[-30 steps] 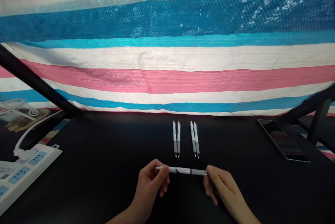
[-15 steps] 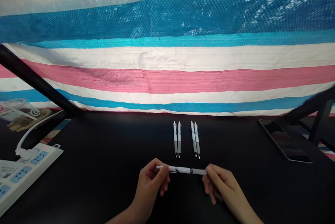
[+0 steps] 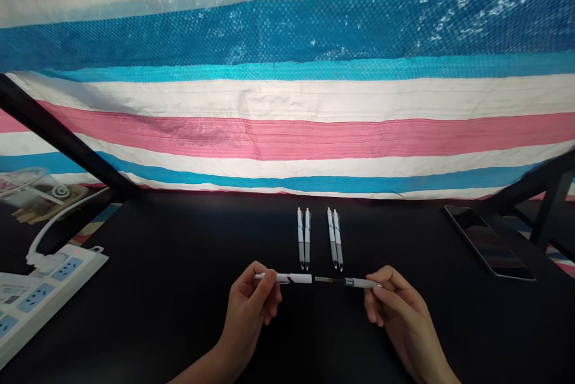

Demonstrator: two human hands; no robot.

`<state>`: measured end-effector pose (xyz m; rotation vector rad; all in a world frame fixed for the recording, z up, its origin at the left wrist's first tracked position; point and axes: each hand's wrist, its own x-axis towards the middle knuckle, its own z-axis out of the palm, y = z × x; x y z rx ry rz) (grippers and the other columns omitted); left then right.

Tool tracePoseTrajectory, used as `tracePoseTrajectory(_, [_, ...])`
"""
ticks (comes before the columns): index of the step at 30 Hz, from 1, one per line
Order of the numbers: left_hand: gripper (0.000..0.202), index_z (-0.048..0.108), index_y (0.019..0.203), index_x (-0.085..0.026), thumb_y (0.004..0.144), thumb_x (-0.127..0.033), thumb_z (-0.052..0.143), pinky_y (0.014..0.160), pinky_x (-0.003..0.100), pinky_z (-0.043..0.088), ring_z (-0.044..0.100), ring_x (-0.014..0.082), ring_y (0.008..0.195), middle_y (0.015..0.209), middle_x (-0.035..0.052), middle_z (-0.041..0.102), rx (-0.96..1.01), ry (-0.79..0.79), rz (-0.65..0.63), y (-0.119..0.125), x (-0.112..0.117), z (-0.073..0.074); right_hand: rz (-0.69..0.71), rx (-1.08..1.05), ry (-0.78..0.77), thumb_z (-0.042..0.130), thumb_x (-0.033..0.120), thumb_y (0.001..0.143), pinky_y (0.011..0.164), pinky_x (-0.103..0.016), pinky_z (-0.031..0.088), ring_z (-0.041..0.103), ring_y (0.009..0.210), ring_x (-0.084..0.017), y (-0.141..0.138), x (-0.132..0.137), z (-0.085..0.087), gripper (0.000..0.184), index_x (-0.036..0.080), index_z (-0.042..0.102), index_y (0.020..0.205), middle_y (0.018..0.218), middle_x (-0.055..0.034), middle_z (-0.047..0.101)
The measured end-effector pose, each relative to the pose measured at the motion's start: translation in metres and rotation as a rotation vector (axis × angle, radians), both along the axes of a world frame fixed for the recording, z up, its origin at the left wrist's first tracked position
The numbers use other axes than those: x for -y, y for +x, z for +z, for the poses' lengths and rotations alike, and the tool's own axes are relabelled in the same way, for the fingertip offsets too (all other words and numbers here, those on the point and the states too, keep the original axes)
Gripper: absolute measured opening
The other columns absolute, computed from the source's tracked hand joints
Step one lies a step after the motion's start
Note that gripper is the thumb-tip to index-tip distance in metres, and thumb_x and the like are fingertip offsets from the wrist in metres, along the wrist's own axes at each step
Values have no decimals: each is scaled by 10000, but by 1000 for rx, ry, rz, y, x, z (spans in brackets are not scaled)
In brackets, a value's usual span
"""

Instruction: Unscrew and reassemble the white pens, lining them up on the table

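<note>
My left hand (image 3: 254,306) pinches the white pen barrel (image 3: 294,278) with its clicker end toward the left. Opposite it, my right hand (image 3: 398,306) grips the grey front section of the pen (image 3: 357,283) by its tip. A thin ink refill (image 3: 330,280) sticks out of that grey part and lines up with the barrel's open end. The two halves are apart, held level above the black table. Just beyond them lie two pairs of white-and-grey pens, a left pair (image 3: 307,237) and a right pair (image 3: 338,240), tips toward me.
On the right of the black table (image 3: 188,240) lies a dark phone (image 3: 489,243). A white power strip (image 3: 49,294) with a plugged-in cable occupies the left edge. Black frame bars (image 3: 67,138) slant at both sides, and a striped plastic sheet (image 3: 287,96) hangs behind.
The pen, whole before, is now separated in two, with the refill exposed. My left hand has shifted left and my right hand right, both slightly farther from me.
</note>
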<state>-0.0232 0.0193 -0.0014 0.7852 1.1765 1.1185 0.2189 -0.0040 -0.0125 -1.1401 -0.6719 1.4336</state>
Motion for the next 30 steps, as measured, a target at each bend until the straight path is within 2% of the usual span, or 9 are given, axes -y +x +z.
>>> tracePoseTrajectory(4, [377,562,649,-172,772,-482,739,419,159,363,481,65,456,554,-35,582,44,-22,-2,-1,0,1,-16,22,-1,740,361,788,467,-245,385,534,496,-142,1,0,-1,194,192,650,817,585,-4,604])
tracePoseTrajectory(12, [374,558,649,-176,772,-476,744,412,149,358,483,64,454,551,-40,590,75,-31,2,-1,0,0,13,19,5,750,360,772,470,-240,409,563,498,-142,-2,0,1,195,197,649,807,599,-5,631])
tracePoseTrajectory(17, [352,594,663,-161,782,-456,744,447,170,407,539,80,481,601,5,664,62,-31,-39,3,2,-2,92,44,61,747,369,794,482,-235,452,629,557,-162,-10,1,2,203,191,657,826,649,-28,672])
tracePoseTrajectory(20, [341,616,678,-149,766,-444,764,493,185,454,594,98,512,631,34,707,50,-29,-86,5,3,-3,133,137,119,748,393,799,473,-232,475,668,638,-193,-17,2,2,219,195,669,848,721,-63,717])
tracePoseTrajectory(25, [295,624,697,-146,750,-379,797,497,178,468,629,102,524,652,36,732,70,-8,-155,4,2,-7,143,304,134,715,439,818,487,-242,499,650,612,-183,-19,6,-2,251,198,701,885,725,-79,752])
tracePoseTrajectory(28, [287,612,696,-147,768,-364,785,490,171,466,629,97,520,641,30,729,76,-3,-188,2,1,-10,134,466,156,663,448,854,483,-239,490,648,584,-179,-15,8,-6,251,208,708,911,687,-55,740])
tracePoseTrajectory(30, [279,608,702,-148,789,-359,768,495,167,469,628,92,523,642,26,727,75,-5,-202,1,1,-11,138,606,233,626,410,886,502,-236,488,636,559,-165,-12,9,-8,204,223,701,922,648,-20,708])
